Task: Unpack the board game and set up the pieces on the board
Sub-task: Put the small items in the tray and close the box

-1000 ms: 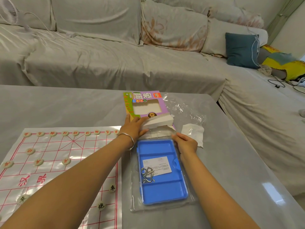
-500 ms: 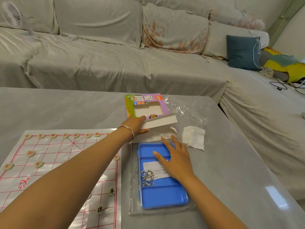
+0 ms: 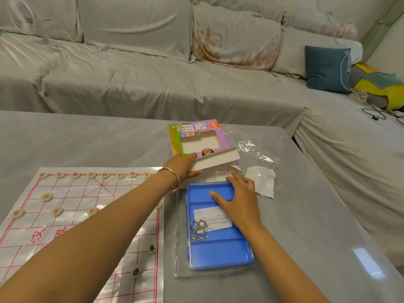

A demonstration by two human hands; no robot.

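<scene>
Here, my left hand (image 3: pixel 183 167) pinches the near corner of a white flap (image 3: pixel 216 160), fingers over it and thumb under, so that it stands raised at the open end of the game box (image 3: pixel 196 136). A silver bangle (image 3: pixel 175 180) circles that wrist. My right hand (image 3: pixel 238 197) lies flat, fingers straight and spread, on the far end of a blue tray (image 3: pixel 218 252), just at 6 o'clock from the flap.

In the tray, at 7 o'clock from my right hand, a metal ring puzzle (image 3: pixel 199 229) lies against a printed card (image 3: pixel 207 216). At 2 o'clock from that hand sits a crumpled white paper (image 3: pixel 261 182), with a clear plastic bag (image 3: pixel 251 147) beyond it, beside the box.

The box, purple and green, lies face up at the table's (image 3: pixel 317 226) 12 o'clock. The board (image 3: pixel 76 215), a thin sheet with a red grid, spreads across 9 o'clock under my left forearm. Red pieces (image 3: pixel 60 174) line its far row and dot the ranks behind it; two black pieces (image 3: pixel 151 248) sit near its right edge.

Beyond the table runs a covered sofa (image 3: pixel 153 84), a teal cushion (image 3: pixel 325 68) at 2 o'clock, a white fan (image 3: pixel 21 16) at 10 o'clock.
</scene>
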